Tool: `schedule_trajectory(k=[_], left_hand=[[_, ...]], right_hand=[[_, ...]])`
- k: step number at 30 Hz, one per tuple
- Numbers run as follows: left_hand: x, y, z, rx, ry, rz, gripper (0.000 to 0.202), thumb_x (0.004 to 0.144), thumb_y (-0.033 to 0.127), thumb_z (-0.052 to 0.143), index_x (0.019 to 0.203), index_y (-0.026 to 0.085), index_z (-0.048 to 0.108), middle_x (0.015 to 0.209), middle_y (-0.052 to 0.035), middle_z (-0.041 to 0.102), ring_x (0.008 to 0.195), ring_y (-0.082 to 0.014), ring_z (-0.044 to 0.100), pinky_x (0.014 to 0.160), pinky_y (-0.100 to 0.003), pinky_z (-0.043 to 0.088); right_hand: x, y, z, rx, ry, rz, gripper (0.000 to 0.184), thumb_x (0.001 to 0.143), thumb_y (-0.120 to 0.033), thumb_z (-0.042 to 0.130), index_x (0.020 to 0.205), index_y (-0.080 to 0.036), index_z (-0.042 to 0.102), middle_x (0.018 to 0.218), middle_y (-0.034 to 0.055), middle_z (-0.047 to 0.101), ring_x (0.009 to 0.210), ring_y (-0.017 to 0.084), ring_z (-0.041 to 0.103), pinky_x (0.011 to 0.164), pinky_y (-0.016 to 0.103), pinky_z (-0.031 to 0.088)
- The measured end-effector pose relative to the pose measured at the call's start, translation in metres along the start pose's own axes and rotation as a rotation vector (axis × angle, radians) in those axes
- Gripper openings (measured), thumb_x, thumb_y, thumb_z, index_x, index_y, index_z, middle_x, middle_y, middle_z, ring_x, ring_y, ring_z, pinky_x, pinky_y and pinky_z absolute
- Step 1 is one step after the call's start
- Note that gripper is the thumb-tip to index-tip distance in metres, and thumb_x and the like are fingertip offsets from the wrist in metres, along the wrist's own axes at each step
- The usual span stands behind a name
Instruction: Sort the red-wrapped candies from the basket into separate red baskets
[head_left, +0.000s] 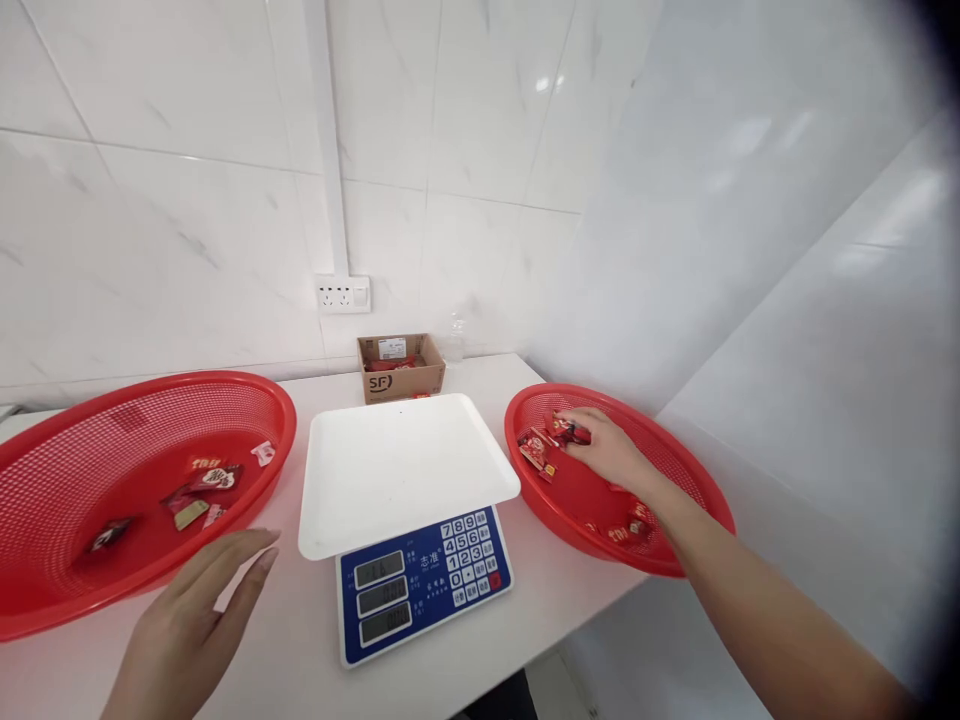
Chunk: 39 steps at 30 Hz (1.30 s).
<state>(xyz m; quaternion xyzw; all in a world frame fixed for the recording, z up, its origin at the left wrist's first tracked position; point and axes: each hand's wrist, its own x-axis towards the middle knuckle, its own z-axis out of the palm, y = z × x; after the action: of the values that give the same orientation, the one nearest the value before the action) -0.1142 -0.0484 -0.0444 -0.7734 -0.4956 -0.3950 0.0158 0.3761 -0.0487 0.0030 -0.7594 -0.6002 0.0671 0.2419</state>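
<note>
My right hand (600,445) reaches into the right red plastic basket (690,500), its fingers closed on a small red candy packet (568,430). More wrapped candies (537,450) lie beside those fingertips, and others rest lower in the same basket. My left hand (199,615) hovers over the table near the front rim of the left red basket (281,410); its fingers are apart and nothing is in them. Several wrapped candies (217,478) lie scattered in that left basket. Between the baskets stands a digital scale with a bare white pan (405,470).
The scale's blue keypad panel (427,580) faces me. Behind it sits a small cardboard box (405,382) holding red packets, with a clear plastic bottle (454,338) alongside. A wall socket (343,294) is at the back. The white table (450,675) ends at the front right.
</note>
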Motion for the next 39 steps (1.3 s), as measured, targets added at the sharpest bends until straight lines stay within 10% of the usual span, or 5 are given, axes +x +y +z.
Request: schedule_trajectory(k=[12, 21, 31, 39], left_hand=[[0.002, 0.028, -0.012, 0.019, -0.064, 0.079, 0.024, 0.089, 0.039, 0.048, 0.096, 0.023, 0.065, 0.095, -0.0031, 0.072, 0.085, -0.0162, 0.068, 0.071, -0.020, 0.054], [-0.005, 0.022, -0.013, 0.023, -0.094, 0.013, 0.024, 0.090, 0.038, 0.047, 0.097, 0.024, 0.064, 0.097, -0.0038, 0.071, 0.087, -0.0167, 0.067, 0.070, -0.021, 0.054], [0.037, 0.051, 0.012, -0.008, -0.260, 0.212, 0.025, 0.092, 0.031, 0.043, 0.105, 0.021, 0.063, 0.103, -0.0057, 0.069, 0.098, -0.0194, 0.063, 0.079, -0.030, 0.054], [0.081, 0.068, 0.049, 0.039, -0.520, 0.362, 0.024, 0.089, 0.020, 0.048, 0.110, 0.017, 0.059, 0.112, -0.0081, 0.065, 0.107, -0.0236, 0.055, 0.091, -0.039, 0.049]], right_hand=[[0.005, -0.156, 0.059, 0.208, -0.281, -0.479, 0.049, 0.081, -0.021, 0.051, 0.130, -0.031, 0.051, 0.143, 0.0055, 0.040, 0.107, 0.020, 0.057, 0.092, 0.038, 0.045], [-0.001, -0.170, 0.062, 0.341, -0.259, -0.352, 0.031, 0.086, -0.040, 0.048, 0.110, -0.023, 0.058, 0.083, -0.0004, 0.065, 0.075, 0.015, 0.060, 0.072, 0.030, 0.047], [0.002, -0.152, 0.069, 0.147, -0.065, -0.228, 0.032, 0.087, -0.032, 0.046, 0.116, -0.024, 0.056, 0.102, 0.0046, 0.064, 0.072, 0.016, 0.061, 0.067, 0.032, 0.048], [-0.024, -0.154, 0.075, 0.142, -0.334, -0.560, 0.034, 0.082, -0.021, 0.057, 0.116, -0.021, 0.060, 0.120, 0.0065, 0.061, 0.115, 0.023, 0.049, 0.098, 0.039, 0.039]])
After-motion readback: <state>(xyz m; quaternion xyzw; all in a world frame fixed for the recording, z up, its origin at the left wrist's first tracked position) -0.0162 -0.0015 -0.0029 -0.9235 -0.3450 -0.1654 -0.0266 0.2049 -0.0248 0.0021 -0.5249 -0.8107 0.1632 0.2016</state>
